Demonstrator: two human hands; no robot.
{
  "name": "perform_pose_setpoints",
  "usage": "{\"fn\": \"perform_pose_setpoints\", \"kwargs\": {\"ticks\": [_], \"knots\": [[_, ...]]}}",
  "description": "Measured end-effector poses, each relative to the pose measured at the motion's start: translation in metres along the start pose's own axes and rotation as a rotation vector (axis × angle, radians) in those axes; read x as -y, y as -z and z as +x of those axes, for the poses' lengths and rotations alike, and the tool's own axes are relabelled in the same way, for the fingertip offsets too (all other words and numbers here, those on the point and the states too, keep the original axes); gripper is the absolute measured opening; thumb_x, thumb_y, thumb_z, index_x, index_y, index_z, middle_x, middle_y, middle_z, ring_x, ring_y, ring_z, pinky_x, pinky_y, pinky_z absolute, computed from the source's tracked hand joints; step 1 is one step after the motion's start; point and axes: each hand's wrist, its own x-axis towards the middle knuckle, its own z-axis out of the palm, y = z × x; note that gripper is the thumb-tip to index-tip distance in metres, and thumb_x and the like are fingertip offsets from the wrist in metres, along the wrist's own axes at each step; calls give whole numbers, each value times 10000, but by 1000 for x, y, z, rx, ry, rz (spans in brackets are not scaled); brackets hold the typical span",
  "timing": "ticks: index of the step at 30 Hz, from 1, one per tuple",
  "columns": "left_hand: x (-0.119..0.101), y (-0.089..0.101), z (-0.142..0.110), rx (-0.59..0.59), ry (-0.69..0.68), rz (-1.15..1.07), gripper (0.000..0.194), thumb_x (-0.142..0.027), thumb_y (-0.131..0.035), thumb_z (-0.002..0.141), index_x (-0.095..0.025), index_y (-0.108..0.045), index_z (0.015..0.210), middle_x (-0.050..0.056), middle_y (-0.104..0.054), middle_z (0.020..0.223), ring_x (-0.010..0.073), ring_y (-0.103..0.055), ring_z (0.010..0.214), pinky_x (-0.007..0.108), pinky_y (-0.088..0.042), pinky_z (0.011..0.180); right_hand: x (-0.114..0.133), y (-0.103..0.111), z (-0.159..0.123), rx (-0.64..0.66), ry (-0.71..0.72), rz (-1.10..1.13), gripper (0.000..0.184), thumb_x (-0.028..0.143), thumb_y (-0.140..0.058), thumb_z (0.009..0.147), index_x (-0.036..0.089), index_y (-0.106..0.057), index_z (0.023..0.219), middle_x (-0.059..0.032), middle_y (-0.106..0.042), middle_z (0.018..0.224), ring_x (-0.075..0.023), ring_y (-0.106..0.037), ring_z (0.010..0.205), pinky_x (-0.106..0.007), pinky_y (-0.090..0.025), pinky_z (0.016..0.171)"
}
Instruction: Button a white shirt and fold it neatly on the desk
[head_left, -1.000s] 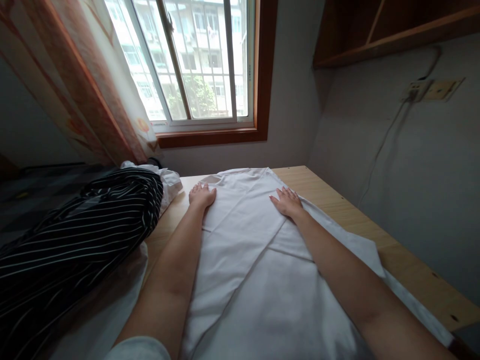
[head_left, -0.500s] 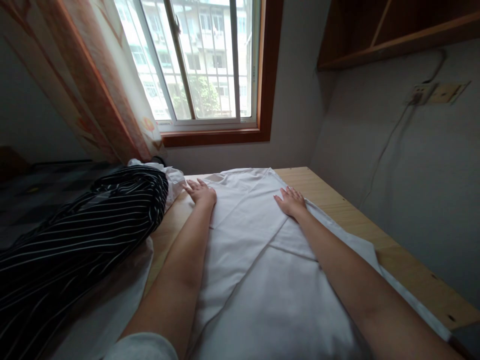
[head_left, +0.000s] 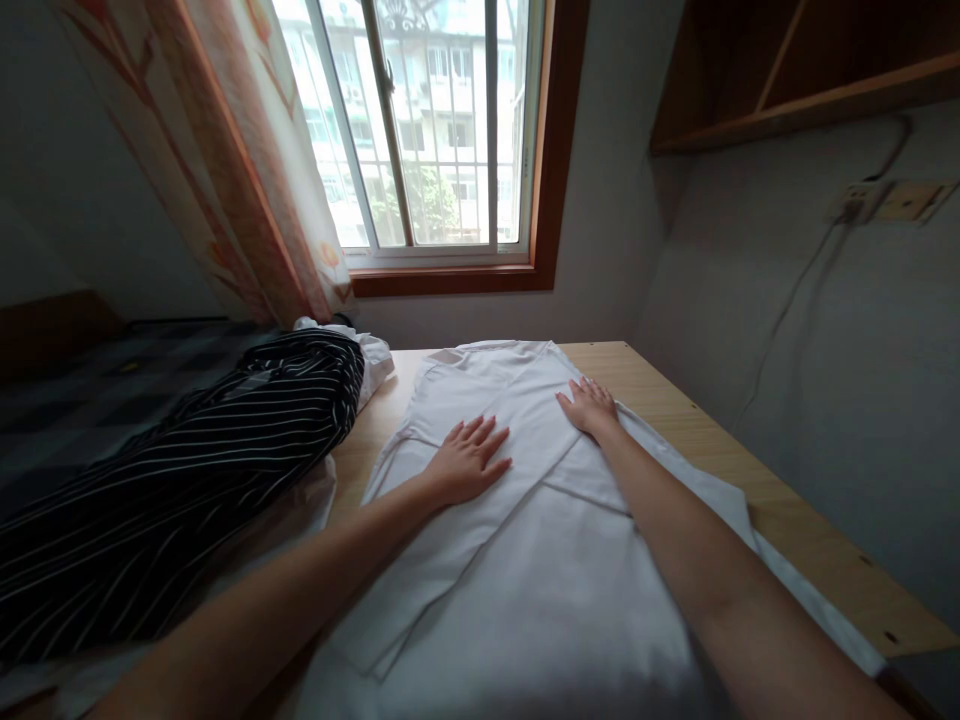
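A white garment that looks like a shirt (head_left: 517, 550) lies spread over the wooden table (head_left: 660, 400), with parts of it folded across its middle. My left hand (head_left: 469, 460) rests flat on the folded cloth, fingers spread. Farther up and to the right, my right hand (head_left: 590, 405) lies on the cloth near its right edge, palm down with the fingers stretched out. Neither hand grips anything. My forearms cover parts of the garment's two sides.
Black clothing with white stripes (head_left: 255, 430) lies heaped at the left, beside a dark checked bed surface (head_left: 97, 390). A window (head_left: 435, 140) with a patterned curtain (head_left: 232, 170) is ahead. A wooden shelf (head_left: 817, 90) and a wall socket (head_left: 862, 200) are at the right.
My left hand has moved from the garment's far left edge nearer to me and right, onto its middle. The right hand stays on the right side. The view has shifted slightly left.
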Motion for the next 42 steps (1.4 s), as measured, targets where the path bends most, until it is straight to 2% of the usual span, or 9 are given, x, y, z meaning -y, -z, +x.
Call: {"fn": "perform_pose_setpoints", "kwargs": {"ticks": [9,14,18,22,25,28,32,35,42], "knots": [[14,16,-75,81,-70,-26,670,-692,-325,917,-407,-265,1521,-13,-168,1616,239,-109,1509,498,-45,1217,-1,-3,3,-16,3,13,698,587,-237,969,188,-297,1539,-84,-215,1620,-232,-163,1487,-399,-87,1195],[17,20,-96,100,-100,-23,690,-699,-344,912,-384,-271,1522,16,-186,1615,275,-134,1504,554,-46,1203,-2,-4,-1,-64,24,2,656,552,-275,978,181,-353,1513,-98,-274,1599,-253,-220,1468,-415,-140,1181],[16,22,-96,97,-119,-13,706,-700,-327,920,-338,-287,1524,42,-194,1616,294,-140,1501,587,-60,1189,1,4,-10,-196,100,-66,448,319,-329,989,182,-567,1344,-132,-543,1413,-264,-440,1329,-432,-239,1129],[16,22,-94,94,-118,-7,728,-718,-330,908,-336,-281,1526,49,-184,1618,292,-131,1503,593,-55,1185,18,23,-26,-233,320,-197,389,116,-348,939,166,-692,1115,-150,-702,1123,-287,-509,1229,-505,-143,1151],[15,22,-95,97,-116,-7,751,-734,-346,893,-334,-286,1525,53,-183,1618,297,-134,1502,596,-63,1182,39,30,-50,-199,421,-178,347,170,-390,952,162,-691,1124,-148,-680,1181,-262,-519,1221,-424,-247,1126],[15,22,-95,95,-119,-8,764,-741,-357,884,-329,-291,1524,59,-193,1617,306,-139,1501,602,-69,1179,59,23,-89,-71,541,14,457,409,-369,999,172,-584,1327,-126,-573,1380,-228,-511,1264,-337,-340,1083],[16,21,-95,75,-135,-13,763,-738,-370,883,-331,-289,1523,61,-207,1614,307,-145,1499,605,-72,1179,64,10,-139,88,702,98,658,637,-342,953,260,-398,1491,-80,-299,1589,-278,-242,1467,-495,-182,1177],[16,20,-94,73,-127,-12,765,-738,-368,883,-326,-292,1523,62,-215,1612,308,-152,1498,610,-77,1178,52,9,-148,105,641,72,599,561,-273,996,277,-343,1518,-54,-242,1610,-243,-177,1491,-506,-115,1193],[20,19,-94,54,-138,-19,737,-724,-359,896,-315,-340,1509,60,-237,1606,295,-182,1493,570,-107,1192,9,11,-115,34,371,11,554,442,-288,1015,222,-346,1520,-65,-253,1607,-212,-189,1489,-413,-142,1201]]}}
